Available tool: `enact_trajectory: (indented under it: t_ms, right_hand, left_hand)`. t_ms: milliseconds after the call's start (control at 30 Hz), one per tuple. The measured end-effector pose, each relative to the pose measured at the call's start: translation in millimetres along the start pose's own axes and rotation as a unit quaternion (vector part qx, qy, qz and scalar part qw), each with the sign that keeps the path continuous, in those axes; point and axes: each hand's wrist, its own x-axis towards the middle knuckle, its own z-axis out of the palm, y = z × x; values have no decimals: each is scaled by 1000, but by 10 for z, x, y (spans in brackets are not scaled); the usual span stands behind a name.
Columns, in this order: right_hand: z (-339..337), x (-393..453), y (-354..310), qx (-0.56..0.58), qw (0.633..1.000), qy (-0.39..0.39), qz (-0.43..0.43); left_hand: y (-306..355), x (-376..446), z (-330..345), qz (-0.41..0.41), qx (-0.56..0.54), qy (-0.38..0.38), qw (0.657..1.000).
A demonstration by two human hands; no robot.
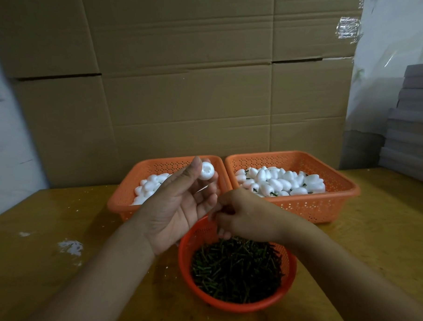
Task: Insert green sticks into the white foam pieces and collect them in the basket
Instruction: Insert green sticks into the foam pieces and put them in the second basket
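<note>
My left hand is raised palm up and pinches a white foam piece between thumb and fingertips, its hollow end facing me. My right hand hovers over the far rim of a round orange bowl full of short green sticks; its fingers are curled together, and whether they hold a stick is hidden. Behind, the left orange basket holds plain foam pieces. The right orange basket holds foam pieces with green sticks in them.
A wall of brown cardboard boxes rises right behind the baskets. Grey stacked sheets stand at the far right. White foam crumbs lie on the wooden table at the left.
</note>
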Motion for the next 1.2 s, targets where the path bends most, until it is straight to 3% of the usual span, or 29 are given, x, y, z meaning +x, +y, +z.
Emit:
enact_trajectory:
  t_ms: [100,233,400,667,967,1200]
  right_hand:
    - [-22,1,3,159,987,11,36]
    - [-85,-14,-3,341,939,-18,35]
    - [-118,-6,10,456,889,4,51]
    - [-109,42,-51,428,894,109,76]
    - [-155,26,-162,472,859,194,-26]
    - [-162,33,-117,442,873,198,-49]
  left_hand:
    - [10,12,-21,2,7,-11,1000]
    - [39,19,-48,8,8,-27,1000]
    - [68,12,-43,16,18,-19,1000]
    - [62,7,-15,20,13,18,1000]
    - [55,7,-45,39,15,12,999]
    - [58,7,-52,43,26,-2,999]
